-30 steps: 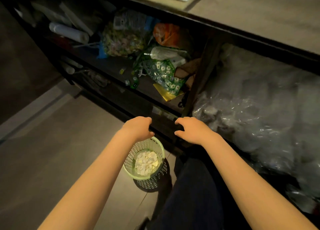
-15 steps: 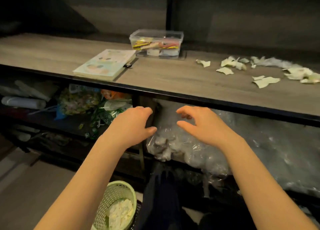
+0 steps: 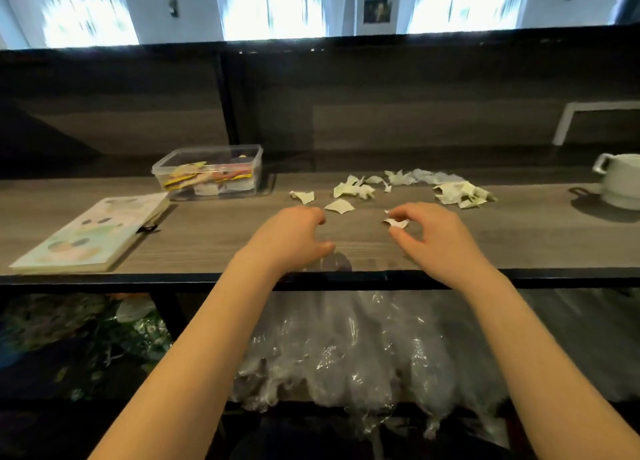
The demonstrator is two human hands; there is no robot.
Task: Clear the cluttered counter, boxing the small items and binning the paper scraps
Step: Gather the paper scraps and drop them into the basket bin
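Over the front half of the worktop, both hands hover near the torn paper.

- Left hand: fingers loosely curled, grip holding nothing visible. It is just short of a lone scrap.
- Right hand: forefinger and thumb bracket a small scrap. Cannot tell whether the grip has closed on it or only frames it.
- Paper scraps: scattered toward the rear, with a denser pile further right.
- Clear box: rear left, small items inside.
- Bin: not in view.

Risks (judgement):
- The pieces are thin and light, so a shallow pinch may slide one flat along the wood rather than lift it.
- A quick sweep of the hand could scatter neighbouring pieces.
- Anything dragged past the front edge would likely drop among the plastic-wrapped bundle on the shelf below, where it would be hard to retrieve.
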